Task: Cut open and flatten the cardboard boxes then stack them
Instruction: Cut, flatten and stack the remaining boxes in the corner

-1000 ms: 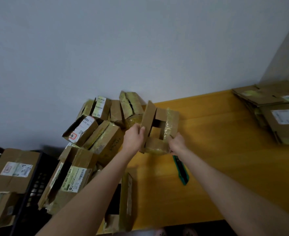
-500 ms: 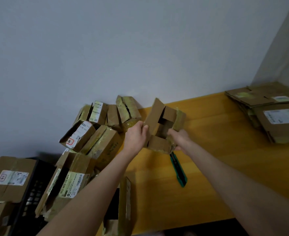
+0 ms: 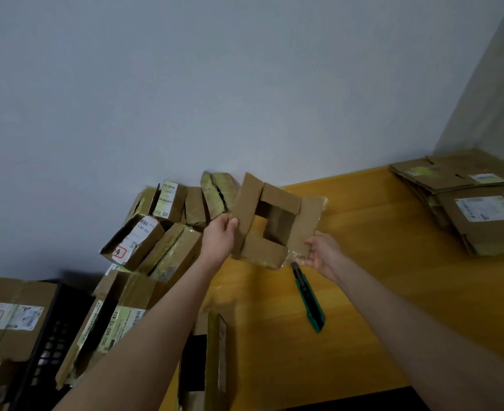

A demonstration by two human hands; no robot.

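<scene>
small brown cardboard box (image 3: 262, 250), flaps splayed, is held above the yellow wooden table (image 3: 378, 292). left hand (image 3: 218, 238) pinches its 9 o'clock flap; right hand (image 3: 323, 252) grips the 4 o'clock corner (probably spreading it flat). green-and-black utility knife (image 3: 310, 301) lies at 5 o'clock, since both hands are needed.

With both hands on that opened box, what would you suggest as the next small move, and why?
Probably squash the box flat between the left hand and right hand. Its flaps are already spread, yet the middle is still hollow. The knife lies on the table, so cutting looks done. The flat stack waits at far right.
</scene>
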